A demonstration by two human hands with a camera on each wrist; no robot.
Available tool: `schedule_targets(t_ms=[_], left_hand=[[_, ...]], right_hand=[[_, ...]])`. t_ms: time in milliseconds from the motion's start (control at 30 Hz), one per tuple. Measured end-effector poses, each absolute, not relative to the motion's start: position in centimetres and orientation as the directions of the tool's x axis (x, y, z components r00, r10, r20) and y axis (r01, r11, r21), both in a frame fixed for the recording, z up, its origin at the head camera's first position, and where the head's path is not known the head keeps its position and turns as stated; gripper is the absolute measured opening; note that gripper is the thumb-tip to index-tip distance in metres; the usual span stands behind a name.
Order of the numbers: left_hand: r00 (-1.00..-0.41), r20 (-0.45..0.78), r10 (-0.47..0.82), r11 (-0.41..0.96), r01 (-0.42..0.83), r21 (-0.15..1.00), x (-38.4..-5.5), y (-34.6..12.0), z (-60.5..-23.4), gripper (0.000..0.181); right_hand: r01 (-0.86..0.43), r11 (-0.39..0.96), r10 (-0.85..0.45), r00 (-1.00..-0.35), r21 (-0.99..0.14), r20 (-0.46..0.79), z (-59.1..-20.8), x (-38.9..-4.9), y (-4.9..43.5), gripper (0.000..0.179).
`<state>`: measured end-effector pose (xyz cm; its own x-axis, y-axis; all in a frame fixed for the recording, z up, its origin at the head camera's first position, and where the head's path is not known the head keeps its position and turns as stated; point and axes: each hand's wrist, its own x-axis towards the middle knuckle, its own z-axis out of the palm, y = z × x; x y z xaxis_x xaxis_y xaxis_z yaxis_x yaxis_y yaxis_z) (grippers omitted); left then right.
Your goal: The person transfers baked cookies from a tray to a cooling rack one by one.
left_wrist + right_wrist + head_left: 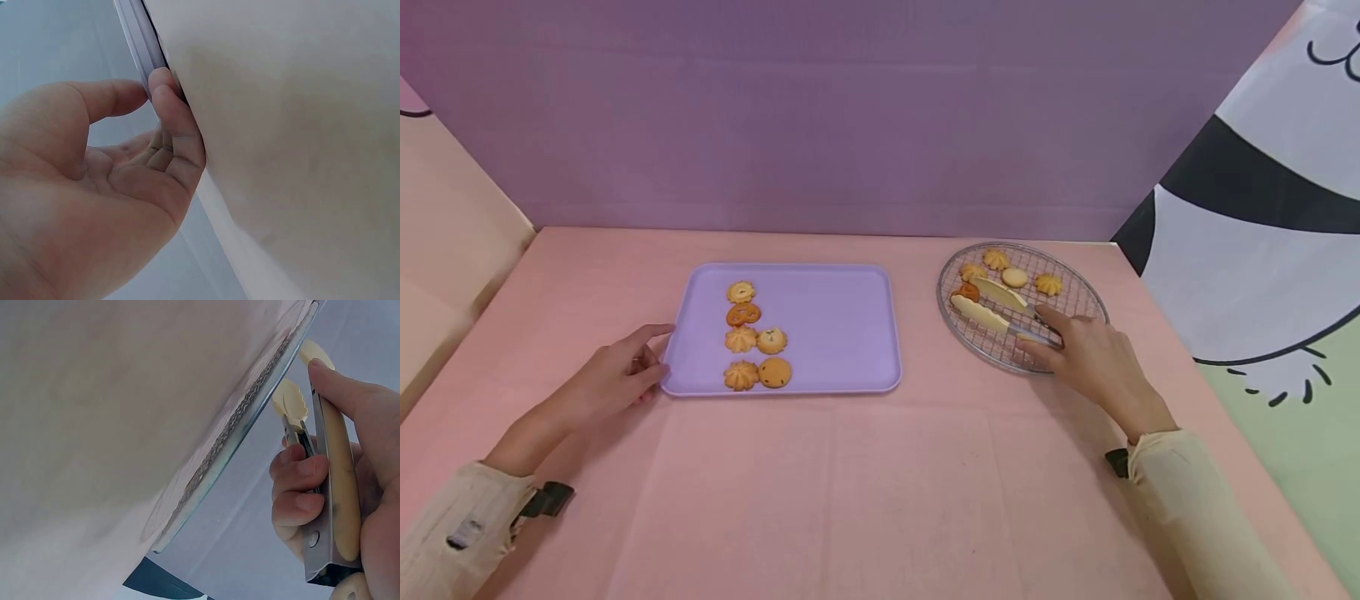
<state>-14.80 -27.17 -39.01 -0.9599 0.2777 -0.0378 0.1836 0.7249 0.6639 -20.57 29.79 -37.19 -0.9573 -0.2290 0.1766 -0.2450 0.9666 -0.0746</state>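
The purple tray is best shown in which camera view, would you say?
The head view: it shows nearly all of the purple tray from above. The left wrist view shows only a strip of its edge at the left hand; the right wrist view shows none.

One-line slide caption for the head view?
Right hand holds tongs over a round wire rack of cookies; left hand holds a purple tray.

Tabletop (910, 483): tray (842, 329) left, rack (1077, 307) right | tray: six cookies (741, 339), left half | rack: five visible biscuits (1014, 277), mostly behind tongs (979, 314) | left hand (613, 375): tray's left edge | right hand (1101, 358): rack's front right
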Motion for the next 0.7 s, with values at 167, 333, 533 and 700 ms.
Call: schedule_targets(t_ms=[167,333,533,700], left_hand=[[-0.960,-0.034,0.277,0.730,0.187,0.657,-14.79,-27.17,-38.91,0.050],[-0.960,-0.038,0.276,0.731,0.184,0.657,-14.84,-27.22,-38.93,0.050],[-0.960,-0.028,0.278,0.729,0.192,0.657,-14.77,-27.17,-38.89,0.049],[-0.960,-0.020,0.280,0.729,0.199,0.654,-14.69,-27.10,-38.78,0.049]], right_hand=[[-0.247,0.966,-0.232,-0.959,-0.081,0.163,-37.38,-20.58,29.72,0.068],[-0.253,0.965,-0.238,-0.956,-0.074,0.173,-37.54,-20.56,29.54,0.068],[-0.234,0.970,-0.219,-0.960,-0.069,0.175,-37.36,-20.43,29.45,0.070],[-0.232,0.970,-0.215,-0.958,-0.069,0.188,-37.18,-20.45,29.52,0.072]])
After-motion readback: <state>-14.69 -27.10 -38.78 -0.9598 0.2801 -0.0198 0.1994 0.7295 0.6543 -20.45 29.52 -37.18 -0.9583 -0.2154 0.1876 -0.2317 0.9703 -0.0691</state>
